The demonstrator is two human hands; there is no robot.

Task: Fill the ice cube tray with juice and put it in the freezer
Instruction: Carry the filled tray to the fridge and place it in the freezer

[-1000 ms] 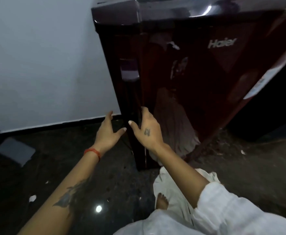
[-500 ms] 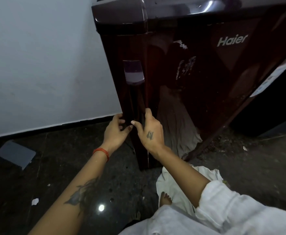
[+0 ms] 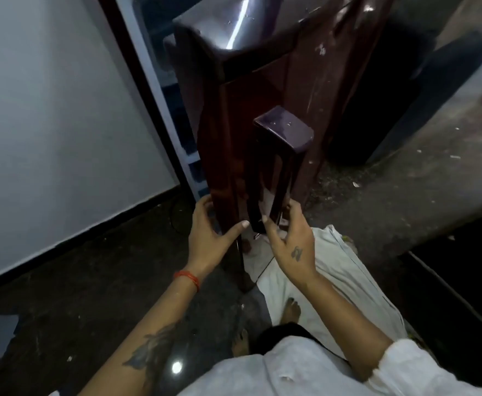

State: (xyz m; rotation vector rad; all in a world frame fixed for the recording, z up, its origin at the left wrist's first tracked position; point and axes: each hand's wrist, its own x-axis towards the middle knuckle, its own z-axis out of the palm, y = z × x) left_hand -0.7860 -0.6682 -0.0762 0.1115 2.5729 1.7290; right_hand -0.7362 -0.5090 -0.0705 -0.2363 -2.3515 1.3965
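Note:
A dark maroon fridge door [image 3: 265,90] stands swung open toward me, seen edge-on, with its long vertical handle [image 3: 279,155] facing me. My left hand [image 3: 208,238] grips the door's free edge near the bottom, fingers behind it and thumb in front. My right hand [image 3: 291,238] holds the lower end of the handle. Behind the door a strip of the fridge interior [image 3: 177,110] shows, with white frame and dim shelves. No ice cube tray or juice is in view.
A white wall [image 3: 48,124] stands on the left with a dark skirting. The dark stone floor [image 3: 105,281] has small scraps on it. My bare feet [image 3: 289,310] and white clothing are below. A dark object [image 3: 391,110] sits right of the fridge.
The fridge door has swung open toward me, from closed and front-facing to edge-on. Both hands have gone from touching its edge to gripping it, and the interior now shows on the left.

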